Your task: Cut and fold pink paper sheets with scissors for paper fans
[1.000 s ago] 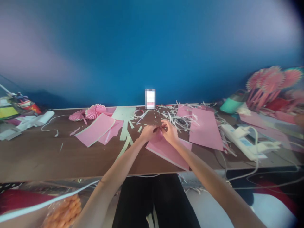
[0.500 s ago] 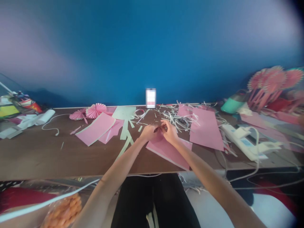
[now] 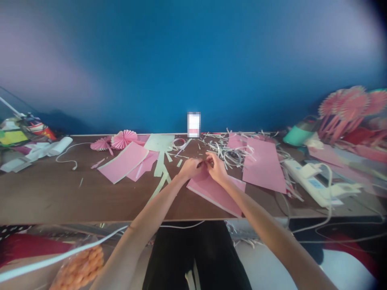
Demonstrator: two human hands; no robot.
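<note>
Folded pink fans [image 3: 122,139] lie left of centre on the worktop [image 3: 60,193], a white power strip [image 3: 311,183] at right, bagged orange snacks [image 3: 81,268] lower left.

The left hand [image 3: 189,169] and the right hand [image 3: 216,169] are meeting fingertip to fingertip over the far end of a flat stack of pink paper sheets [image 3: 216,193]. The stack is lying on the brown wooden table [image 3: 60,201] near its front edge. A tangle of white paper strips [image 3: 229,151] is lying just behind the hands. A large pink paper sheet [image 3: 263,165] is lying to their right, and a white plastic power strip [image 3: 311,183] is lying further right. On the left a slanted pink paper sheet [image 3: 122,161] is resting, with pleated pink paper fans [image 3: 122,139] sitting behind it by the wall.
</note>
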